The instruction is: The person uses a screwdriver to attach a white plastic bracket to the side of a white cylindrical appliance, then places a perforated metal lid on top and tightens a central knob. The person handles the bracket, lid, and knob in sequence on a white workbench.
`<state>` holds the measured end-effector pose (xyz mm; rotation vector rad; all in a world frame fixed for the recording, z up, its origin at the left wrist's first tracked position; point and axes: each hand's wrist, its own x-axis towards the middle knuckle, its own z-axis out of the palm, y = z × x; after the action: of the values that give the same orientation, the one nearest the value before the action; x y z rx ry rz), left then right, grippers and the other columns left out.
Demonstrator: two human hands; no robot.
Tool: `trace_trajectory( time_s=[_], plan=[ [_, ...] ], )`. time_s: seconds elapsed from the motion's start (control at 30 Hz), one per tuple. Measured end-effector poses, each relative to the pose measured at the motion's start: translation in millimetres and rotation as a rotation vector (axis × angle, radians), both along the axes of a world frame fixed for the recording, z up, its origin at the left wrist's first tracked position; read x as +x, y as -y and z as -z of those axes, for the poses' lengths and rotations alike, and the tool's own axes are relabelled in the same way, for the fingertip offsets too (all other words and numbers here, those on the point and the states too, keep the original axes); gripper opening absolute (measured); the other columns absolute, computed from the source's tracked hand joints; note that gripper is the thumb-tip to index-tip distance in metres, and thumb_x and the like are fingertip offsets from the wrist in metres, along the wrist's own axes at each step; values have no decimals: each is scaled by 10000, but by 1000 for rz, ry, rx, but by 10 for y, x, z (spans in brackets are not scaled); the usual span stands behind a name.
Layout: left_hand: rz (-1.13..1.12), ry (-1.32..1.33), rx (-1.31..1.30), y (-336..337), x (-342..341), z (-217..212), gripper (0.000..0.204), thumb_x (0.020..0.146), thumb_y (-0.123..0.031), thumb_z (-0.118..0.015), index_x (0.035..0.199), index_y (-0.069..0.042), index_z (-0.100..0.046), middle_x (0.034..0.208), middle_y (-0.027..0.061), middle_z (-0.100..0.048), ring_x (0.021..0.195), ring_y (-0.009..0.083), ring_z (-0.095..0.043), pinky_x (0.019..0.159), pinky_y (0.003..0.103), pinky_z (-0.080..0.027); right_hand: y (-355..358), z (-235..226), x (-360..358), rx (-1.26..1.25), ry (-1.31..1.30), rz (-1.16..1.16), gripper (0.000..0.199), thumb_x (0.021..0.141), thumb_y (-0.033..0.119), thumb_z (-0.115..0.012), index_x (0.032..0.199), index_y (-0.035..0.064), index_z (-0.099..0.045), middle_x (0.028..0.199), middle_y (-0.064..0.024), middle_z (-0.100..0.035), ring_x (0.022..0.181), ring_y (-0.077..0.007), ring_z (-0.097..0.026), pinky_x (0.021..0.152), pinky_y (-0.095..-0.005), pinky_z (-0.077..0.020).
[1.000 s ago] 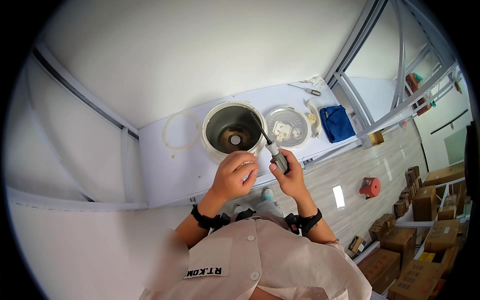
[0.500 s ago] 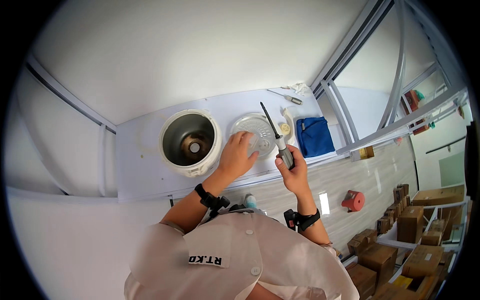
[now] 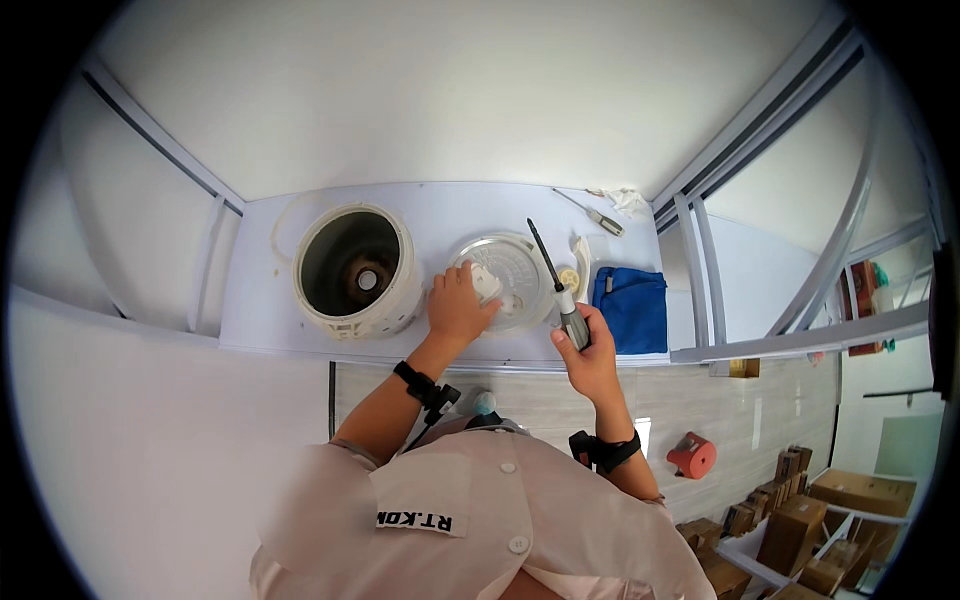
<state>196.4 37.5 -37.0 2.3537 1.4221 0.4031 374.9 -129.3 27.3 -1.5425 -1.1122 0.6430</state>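
White counter [image 3: 260, 310] under pale walls | my left hand [image 3: 458, 312] fingers pinching a small white part [image 3: 486, 282] on the round lid [image 3: 512, 275] | my right hand [image 3: 590, 358] fingers wrapped round a screwdriver [image 3: 560, 292], tip up | open cooker body [image 3: 352, 270] left of lid | blue cloth [image 3: 630, 306] right

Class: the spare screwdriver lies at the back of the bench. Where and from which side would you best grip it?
Grip the spare screwdriver by its thicker handle at the right end, coming down from above: it lies flat, thin shaft pointing left, with bare bench around it.
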Motion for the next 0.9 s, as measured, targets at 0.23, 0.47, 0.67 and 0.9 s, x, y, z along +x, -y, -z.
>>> trace_trajectory(
  time_s=[0.23,0.47,0.67,0.9],
  plan=[
    [-2,91,47,54,23,9,816,778,-409,-836,1422,-2,-541,1277,180,-617,1179,369,-560,1009,456,-493,27,70,165,-82,-112,-50,405,924,101,-785,1262,8,-582,983,-41,-652,892,-122,-589,820,-282,-500],
    [102,257,68,210,106,-271,784,769,-397,-843,1390,4,-582,1262,179,-639,1190,371,-592,1011,452,-505,-189,184,223,86,-10,24,402,917,33,-762,1270,18,-572,1025,-50,-669,915,-113,-613,825,-275,-513],
    [210,279,88,366,177,-561,771,760,-385,-849,1374,1,-588,1229,166,-635,1148,363,-618,955,448,-533,-474,210,163,103,148,40,412,898,46,-788,1264,0,-603,1099,-117,-712,995,-154,-665,865,-294,-535],
    [274,406,-18,411,150,-582,696,738,-293,-874,1302,10,-602,1212,184,-631,1090,389,-659,903,444,-560,-549,251,96,95,146,-73,400,833,40,-811,1209,39,-672,1001,-175,-685,911,-336,-684,784,-398,-541]
  ],
)
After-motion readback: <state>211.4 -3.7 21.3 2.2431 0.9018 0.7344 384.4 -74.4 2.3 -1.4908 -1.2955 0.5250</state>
